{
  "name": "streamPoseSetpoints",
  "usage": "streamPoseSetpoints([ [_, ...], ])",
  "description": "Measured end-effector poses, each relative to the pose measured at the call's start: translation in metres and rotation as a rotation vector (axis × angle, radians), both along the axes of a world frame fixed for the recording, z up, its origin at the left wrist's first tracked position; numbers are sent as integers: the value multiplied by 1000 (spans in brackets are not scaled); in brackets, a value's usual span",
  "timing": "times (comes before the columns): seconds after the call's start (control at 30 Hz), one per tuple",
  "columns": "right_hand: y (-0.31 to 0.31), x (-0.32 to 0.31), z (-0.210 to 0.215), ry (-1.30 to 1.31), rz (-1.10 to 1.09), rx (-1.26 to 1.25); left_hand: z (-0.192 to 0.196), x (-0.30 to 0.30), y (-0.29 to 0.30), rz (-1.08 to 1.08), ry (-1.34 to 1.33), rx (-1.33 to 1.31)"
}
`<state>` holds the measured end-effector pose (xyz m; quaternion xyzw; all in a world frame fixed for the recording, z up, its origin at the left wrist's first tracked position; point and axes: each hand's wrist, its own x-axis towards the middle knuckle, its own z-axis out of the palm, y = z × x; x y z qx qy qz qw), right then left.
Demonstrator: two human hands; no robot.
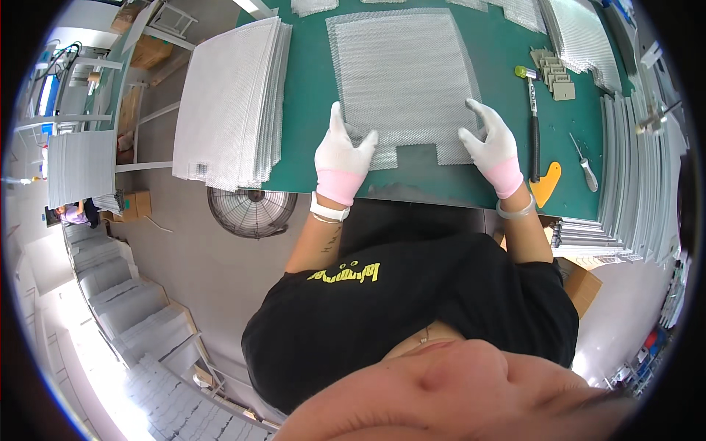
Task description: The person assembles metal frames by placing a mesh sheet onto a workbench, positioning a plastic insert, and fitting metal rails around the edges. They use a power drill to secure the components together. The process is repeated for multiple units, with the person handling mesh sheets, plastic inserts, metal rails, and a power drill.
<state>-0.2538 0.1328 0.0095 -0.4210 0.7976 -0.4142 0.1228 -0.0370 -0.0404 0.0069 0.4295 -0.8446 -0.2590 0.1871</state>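
Note:
A sheet of silvery metal mesh (404,77) with a notch cut in its near edge lies flat on the green table (312,117). My left hand (342,154), in a white glove with a pink cuff, presses on the sheet's near left corner. At the near right corner rests my right hand (493,147), gloved the same way, fingers spread on the mesh. Neither hand grips anything.
A thick stack of mesh sheets (232,99) lies at the table's left edge. A hammer (532,117), small grey blocks (555,73), a screwdriver (585,165) and an orange piece (548,184) lie right. Metal frames (625,169) are stacked far right. A floor fan (250,212) stands below the table.

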Motion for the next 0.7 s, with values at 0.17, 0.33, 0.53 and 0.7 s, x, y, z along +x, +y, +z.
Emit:
streamPoseSetpoints([
  [0.17, -2, 5, -16, 120, -17, 61, -17, -4, 1, -3, -87, -96],
  [0.33, -2, 3, -25, 274, 8, 52, -22, -3, -1, -34, -158, -156],
  [0.53, -1, 4, -22, 348, 11, 244, -5, -6, -2, 5, -271, 5],
  [0.7, -11, 3, 18, 451, 38, 536, 3, -7, -16, 1, -406, -44],
])
